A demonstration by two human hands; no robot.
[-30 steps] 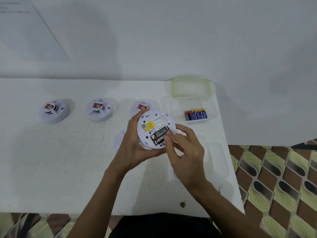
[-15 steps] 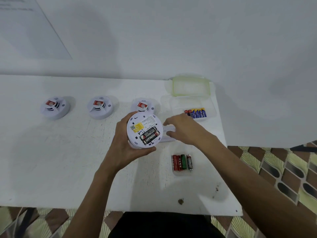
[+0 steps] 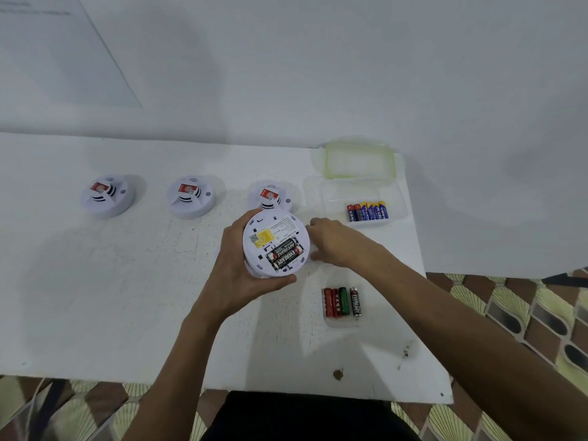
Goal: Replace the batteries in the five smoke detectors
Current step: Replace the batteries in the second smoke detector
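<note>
Left grip (image 3: 239, 272) cups upturned detector (image 3: 275, 242), right grip (image 3: 336, 242) just beside

- white surface (image 3: 95, 297), back edge against the wall (image 3: 318, 74)
- three smoke detectors (image 3: 107, 196) (image 3: 191, 197) (image 3: 271, 196) in a row toward the back
- clear box (image 3: 331, 192) back right, blue-yellow batteries (image 3: 367, 211) inside; greenish lid (image 3: 359, 160) just behind
- clear tray (image 3: 342, 323) nearer the front, red, green and black batteries (image 3: 342, 302) in it
- brown speck (image 3: 338, 374) near front edge

held detector (image 3: 276, 243) partly hides the rear detector (image 3: 270, 195).
</note>
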